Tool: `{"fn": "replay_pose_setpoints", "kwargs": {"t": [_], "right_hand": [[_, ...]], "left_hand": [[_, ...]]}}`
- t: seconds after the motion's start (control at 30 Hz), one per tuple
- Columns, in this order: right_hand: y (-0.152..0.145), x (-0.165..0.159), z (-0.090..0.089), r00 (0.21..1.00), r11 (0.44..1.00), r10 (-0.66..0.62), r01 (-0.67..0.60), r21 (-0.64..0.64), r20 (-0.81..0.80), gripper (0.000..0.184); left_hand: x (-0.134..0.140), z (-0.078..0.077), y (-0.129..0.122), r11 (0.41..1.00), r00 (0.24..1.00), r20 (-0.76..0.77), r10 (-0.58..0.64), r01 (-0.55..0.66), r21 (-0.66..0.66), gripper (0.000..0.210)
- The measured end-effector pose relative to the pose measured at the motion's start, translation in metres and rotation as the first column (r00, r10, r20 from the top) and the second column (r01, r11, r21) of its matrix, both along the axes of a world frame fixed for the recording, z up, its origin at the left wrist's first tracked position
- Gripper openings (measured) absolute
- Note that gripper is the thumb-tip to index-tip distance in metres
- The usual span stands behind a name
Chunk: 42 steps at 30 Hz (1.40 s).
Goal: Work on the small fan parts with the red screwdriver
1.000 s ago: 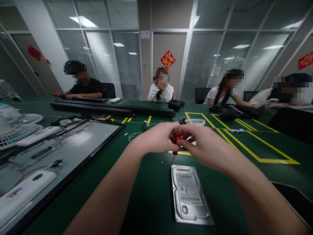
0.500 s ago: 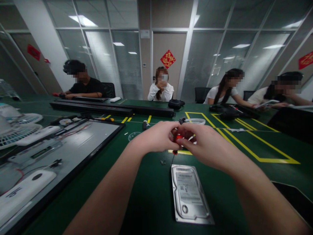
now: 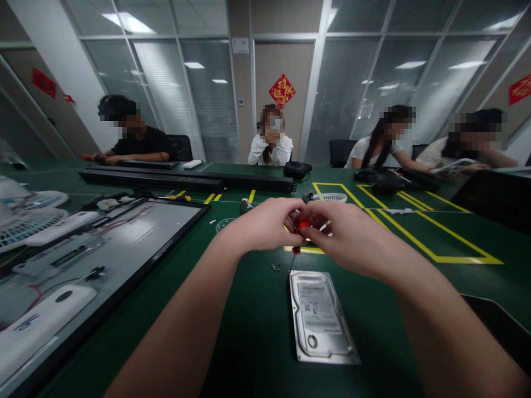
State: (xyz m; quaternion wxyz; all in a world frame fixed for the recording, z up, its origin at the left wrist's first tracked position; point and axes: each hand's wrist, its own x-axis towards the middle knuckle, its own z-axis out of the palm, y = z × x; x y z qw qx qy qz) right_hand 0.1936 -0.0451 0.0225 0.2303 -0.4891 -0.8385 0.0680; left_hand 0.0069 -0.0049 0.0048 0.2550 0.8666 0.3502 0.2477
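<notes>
- Table [image 3: 249, 337]: the green work surface, marked in places with yellow tape, carried everything described below.
- Panel [image 3: 170, 229]: a grey, dark-framed sheet lay to the left, bearing assorted parts, well apart from the work.
- Hands: the left hand [image 3: 269, 224] and right hand [image 3: 350, 235] met above the far end of the drive, fingers curled inward. Both were closed on the screwdriver, the right thumb and fingers pinching the red part of the handle, the left thumb crossing lower down. Step in hand, by judgement: turning a fastener at the drive's far left corner; whether it was being loosened or tightened could not be told. The next move called for a shaft in line with the fastener and light, even pressure.
- Hard drive [image 3: 317, 318]: it lay flat on the table between the forearms, label upward and slightly askew. Its casing looked silvery and smooth, with a contoured edge, a pale printed label and a small oval feature near the close end.
- Screwdriver [image 3: 304, 227]: red and black, tilted, its thin shaft running down to that corner; the tip's exact seating was too small to judge.
- Screws [image 3: 275, 268], apparently: tiny metal pieces clustered just beside the same corner.
</notes>
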Motion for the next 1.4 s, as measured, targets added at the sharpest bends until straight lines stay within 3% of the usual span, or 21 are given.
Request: {"fn": "replay_pose_setpoints", "kwargs": {"t": [0.17, 0.37, 0.57, 0.77, 0.97, 1.13, 1.3, 1.4], "right_hand": [[0.0011, -0.0022, -0.0016, 1.0, 0.999, -0.017, 0.018, 0.051, -0.019, 0.006], [0.0009, -0.0003, -0.0021, 0.999, 0.999, 0.049, -0.049, 0.011, -0.008, 0.024], [0.0012, -0.0028, -0.0039, 1.0, 0.999, 0.003, -0.002, 0.038, -0.028, 0.01], [0.0019, 0.0006, -0.0031, 0.999, 0.999, 0.039, -0.039, 0.005, 0.003, 0.024], [0.0015, -0.0033, -0.0039, 0.999, 1.0, -0.007, 0.008, 0.027, -0.032, 0.01], [0.0012, -0.0031, -0.0043, 0.999, 0.999, 0.05, -0.05, -0.007, -0.01, 0.022], [0.0016, -0.0036, -0.0038, 0.999, 0.999, -0.028, 0.029, 0.033, -0.029, 0.007], [0.0032, -0.0032, -0.0041, 1.0, 0.999, -0.017, 0.017, 0.042, -0.002, 0.008]], "left_hand": [[0.0006, -0.0012, 0.0013, 1.0, 1.0, 0.002, 0.007, -0.007, 0.009, 0.038], [-0.0011, 0.0014, -0.0012, 1.0, 1.0, -0.004, 0.003, -0.003, 0.0, 0.038], [0.0006, -0.001, 0.0015, 1.0, 1.0, -0.002, 0.012, -0.012, 0.026, 0.039], [-0.0013, 0.0002, -0.0005, 1.0, 1.0, -0.01, -0.006, 0.006, -0.013, 0.04], [-0.0003, -0.0015, 0.0017, 1.0, 1.0, -0.007, -0.004, 0.004, 0.008, 0.041], [-0.0008, 0.0012, -0.001, 0.999, 1.0, -0.017, 0.003, -0.002, 0.045, 0.037], [-0.0001, -0.0021, 0.0013, 0.999, 1.0, -0.001, 0.006, -0.006, 0.033, 0.036], [-0.0007, -0.0037, 0.0025, 1.0, 1.0, 0.003, -0.011, 0.011, 0.022, 0.04]]}}
